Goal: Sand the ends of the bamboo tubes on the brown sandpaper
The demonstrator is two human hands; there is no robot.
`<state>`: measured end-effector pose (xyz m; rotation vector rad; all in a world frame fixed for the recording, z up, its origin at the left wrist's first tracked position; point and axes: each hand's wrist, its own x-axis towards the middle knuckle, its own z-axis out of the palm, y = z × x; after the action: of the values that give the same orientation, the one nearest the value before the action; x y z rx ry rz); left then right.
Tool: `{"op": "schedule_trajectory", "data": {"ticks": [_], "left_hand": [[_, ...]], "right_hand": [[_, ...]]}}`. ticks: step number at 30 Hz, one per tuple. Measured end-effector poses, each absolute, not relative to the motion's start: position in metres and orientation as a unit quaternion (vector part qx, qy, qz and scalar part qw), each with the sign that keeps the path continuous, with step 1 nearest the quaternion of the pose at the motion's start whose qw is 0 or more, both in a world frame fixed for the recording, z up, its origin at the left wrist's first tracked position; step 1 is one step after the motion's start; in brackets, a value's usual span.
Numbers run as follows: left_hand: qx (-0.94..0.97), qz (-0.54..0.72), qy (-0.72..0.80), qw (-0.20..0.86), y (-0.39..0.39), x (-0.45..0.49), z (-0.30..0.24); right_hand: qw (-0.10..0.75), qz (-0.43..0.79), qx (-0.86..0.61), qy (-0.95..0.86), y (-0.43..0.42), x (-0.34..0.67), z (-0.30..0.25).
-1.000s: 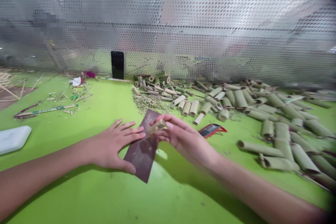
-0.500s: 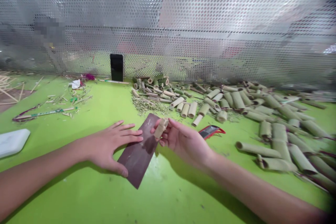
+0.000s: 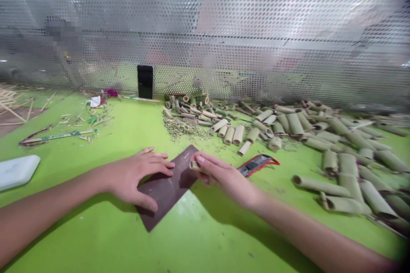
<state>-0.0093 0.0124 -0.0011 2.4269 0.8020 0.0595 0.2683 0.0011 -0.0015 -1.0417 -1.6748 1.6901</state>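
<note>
A brown sheet of sandpaper (image 3: 169, 190) lies on the green table (image 3: 205, 239). My left hand (image 3: 137, 175) rests flat on its left side, fingers stretched out. My right hand (image 3: 221, 175) pinches a short pale bamboo piece (image 3: 194, 165) and holds it down on the sheet's far right corner.
A large heap of cut bamboo tubes (image 3: 288, 126) covers the table's right and back. A red-handled cutter (image 3: 256, 164) lies just right of my right hand. A black phone (image 3: 145, 81) leans on the perforated metal screen. A white block (image 3: 17, 170) and splinters lie at left.
My right hand lowered the bamboo piece from the air onto the sandpaper. The sheet swung round under my left hand, its near end shifting left.
</note>
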Motion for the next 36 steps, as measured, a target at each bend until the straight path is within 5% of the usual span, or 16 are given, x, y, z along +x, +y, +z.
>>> {"op": "schedule_trajectory", "data": {"ticks": [6, 13, 20, 27, 36], "left_hand": [[0.911, 0.047, 0.305, 0.272, 0.012, -0.008, -0.003], [0.924, 0.035, 0.294, 0.243, 0.011, -0.006, -0.002], [0.924, 0.090, 0.276, 0.250, 0.010, -0.006, -0.007], [0.928, 0.138, 0.256, 0.232, 0.009, -0.006, -0.015], [0.934, 0.140, 0.251, 0.211, 0.008, -0.004, -0.016]], "right_hand": [[0.299, 0.784, -0.329, -0.433, 0.001, 0.274, 0.003], [0.317, 0.777, -0.331, -0.432, 0.005, 0.275, 0.004], [0.311, 0.441, -0.473, -0.696, 0.005, 0.276, 0.000], [0.138, 0.044, -0.375, -0.916, 0.004, 0.275, -0.005], [0.152, -0.016, -0.288, -0.945, 0.003, 0.273, -0.008]]}}
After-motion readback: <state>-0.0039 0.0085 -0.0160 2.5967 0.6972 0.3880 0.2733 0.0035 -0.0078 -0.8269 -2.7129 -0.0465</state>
